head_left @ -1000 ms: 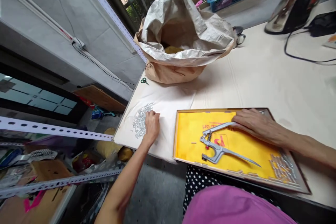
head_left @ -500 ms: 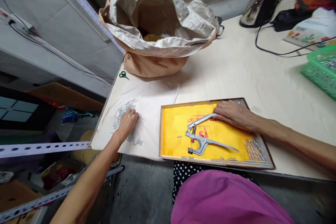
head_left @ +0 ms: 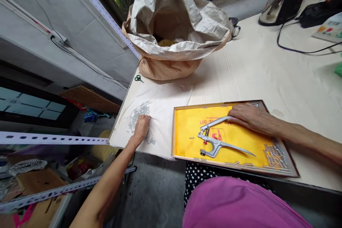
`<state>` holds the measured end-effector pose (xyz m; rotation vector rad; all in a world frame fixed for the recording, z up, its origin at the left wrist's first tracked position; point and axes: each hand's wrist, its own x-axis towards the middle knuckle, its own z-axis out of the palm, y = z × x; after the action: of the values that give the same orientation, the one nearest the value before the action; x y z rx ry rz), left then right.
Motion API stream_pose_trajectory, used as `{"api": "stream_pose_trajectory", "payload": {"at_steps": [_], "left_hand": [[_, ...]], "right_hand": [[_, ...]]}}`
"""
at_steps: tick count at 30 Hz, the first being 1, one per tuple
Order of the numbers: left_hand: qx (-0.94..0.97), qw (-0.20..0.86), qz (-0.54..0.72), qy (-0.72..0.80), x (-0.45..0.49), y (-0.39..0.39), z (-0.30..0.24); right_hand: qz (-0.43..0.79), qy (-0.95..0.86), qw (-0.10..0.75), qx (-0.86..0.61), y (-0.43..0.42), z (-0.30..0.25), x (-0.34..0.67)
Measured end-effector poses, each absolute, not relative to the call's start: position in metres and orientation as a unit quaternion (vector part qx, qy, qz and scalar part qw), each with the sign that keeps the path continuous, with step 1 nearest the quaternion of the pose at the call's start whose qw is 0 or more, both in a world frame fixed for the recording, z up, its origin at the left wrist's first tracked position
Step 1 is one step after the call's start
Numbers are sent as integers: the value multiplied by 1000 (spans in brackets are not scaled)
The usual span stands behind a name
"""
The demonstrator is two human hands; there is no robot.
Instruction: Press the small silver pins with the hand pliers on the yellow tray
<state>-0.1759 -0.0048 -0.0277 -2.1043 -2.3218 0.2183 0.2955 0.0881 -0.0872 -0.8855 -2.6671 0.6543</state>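
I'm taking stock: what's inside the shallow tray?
A yellow lining, a grey plier-like tool and, mostly at the right end, small metal pieces. The right hand covers some lining and the upper handle's end; anything beneath is hidden.

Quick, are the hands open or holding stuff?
Left hand: curled at metal pieces; holding can't be told.
Right hand: over pliers' handle; grip can't be told.

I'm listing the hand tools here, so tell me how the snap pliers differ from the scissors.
The snap pliers are grey metal with long handles; the scissors have green finger loops. The snap pliers look much larger than the scissors. The snap pliers lie in the tray, with the right hand over one handle's end; the scissors lie beside the sack, with no hand on them. Both are two-handled hand tools.
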Motion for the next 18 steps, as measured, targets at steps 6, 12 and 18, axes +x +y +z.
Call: {"api": "stream_pose_trajectory", "payload": {"at_steps": [6,12,18], "left_hand": [[-577,-130,-121,-798,-134,-14,-3],[-469,-461,-257,-709,-22,-45,-2],[-454,-510,-205,-701,20,-56,-30]], "right_hand": [[203,-924,140,-293,90,-88,296],[161,-932,140,-293,82,-80,294],[80,-947,142,-278,76,-67,293]]}}
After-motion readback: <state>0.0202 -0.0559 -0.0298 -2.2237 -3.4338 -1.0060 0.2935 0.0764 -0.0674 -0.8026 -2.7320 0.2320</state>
